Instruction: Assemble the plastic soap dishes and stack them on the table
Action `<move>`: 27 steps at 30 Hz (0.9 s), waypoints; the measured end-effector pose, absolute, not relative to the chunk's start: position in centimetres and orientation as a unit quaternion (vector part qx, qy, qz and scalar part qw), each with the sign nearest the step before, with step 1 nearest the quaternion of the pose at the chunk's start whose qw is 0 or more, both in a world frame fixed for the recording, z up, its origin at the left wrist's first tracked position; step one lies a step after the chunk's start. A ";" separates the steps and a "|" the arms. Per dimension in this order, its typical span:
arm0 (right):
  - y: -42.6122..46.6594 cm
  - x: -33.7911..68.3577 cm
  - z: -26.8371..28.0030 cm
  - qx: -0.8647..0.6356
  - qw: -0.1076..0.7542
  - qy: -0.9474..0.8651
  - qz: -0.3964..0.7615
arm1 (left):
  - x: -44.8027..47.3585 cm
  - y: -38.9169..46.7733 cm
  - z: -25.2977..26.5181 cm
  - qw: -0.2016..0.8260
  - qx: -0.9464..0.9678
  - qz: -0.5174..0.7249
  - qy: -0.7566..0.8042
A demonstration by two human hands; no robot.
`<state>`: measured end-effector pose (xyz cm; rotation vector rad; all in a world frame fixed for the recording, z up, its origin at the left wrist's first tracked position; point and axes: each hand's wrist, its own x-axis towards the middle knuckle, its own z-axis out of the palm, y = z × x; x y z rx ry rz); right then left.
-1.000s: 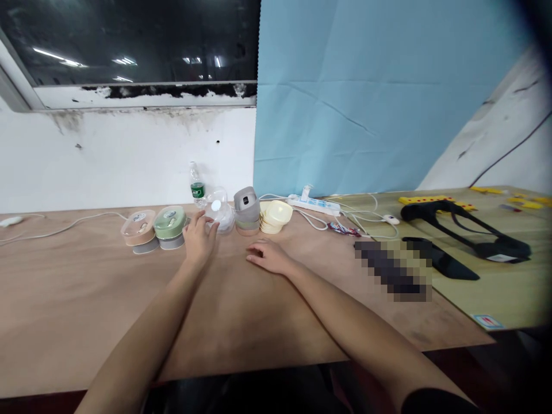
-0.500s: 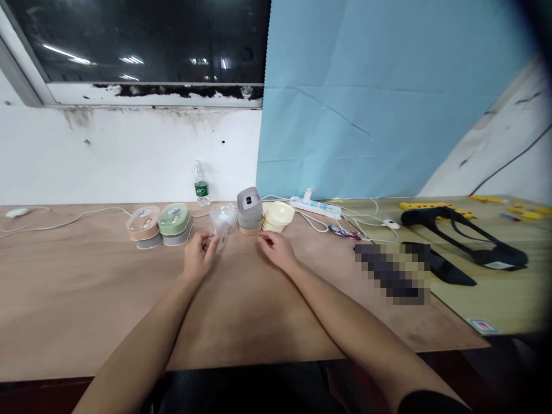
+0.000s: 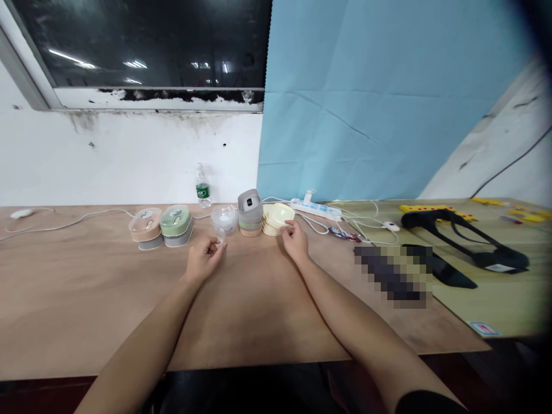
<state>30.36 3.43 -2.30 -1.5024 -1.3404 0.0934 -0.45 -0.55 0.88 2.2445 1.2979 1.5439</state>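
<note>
My left hand is closed in a pinch around a small clear plastic piece. Just beyond it stand clear plastic cups or lids, nested together. My right hand has its fingertips pinched at the near right rim of the top cream-yellow bowl, which tilts on a stack of similar bowls. Between the hands, further back, are stacked rings in grey, green and peach, the top grey one tipped over. Left of my left hand stand a pink-lidded container and a green-lidded container, both with grey bases.
A water bottle stands by the wall. Behind the bowls lie a white power strip and loose cables. To the right are a small printed packet, a black frame-like object and yellow pieces. Brown sheeting covers the table.
My right hand has moved right, from in front of the stacked rings to the cream bowls' rim. My left hand has shifted slightly right, still pinching the clear piece.
</note>
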 end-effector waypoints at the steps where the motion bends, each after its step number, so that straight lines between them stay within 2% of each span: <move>1: 3.5 30.3 -2.3 -0.629 0.532 -0.565 0.041 | -0.4 -0.5 0.8 0.063 0.745 0.508 0.428; 10: 3.4 28.9 -2.0 -0.574 0.587 -0.565 0.087 | -0.4 -0.3 0.7 0.060 0.770 0.476 0.420; 19: 0.6 27.1 -0.4 -0.495 0.635 -0.593 -0.002 | -0.3 -0.3 0.9 0.047 0.776 0.466 0.422; 24: -0.4 26.3 -0.4 -0.433 0.577 -0.690 -0.063 | -0.7 0.2 0.7 0.050 0.767 0.474 0.430; 27: -0.7 25.5 -0.4 -0.451 0.499 -0.740 -0.026 | -1.0 0.5 0.7 0.049 0.747 0.487 0.450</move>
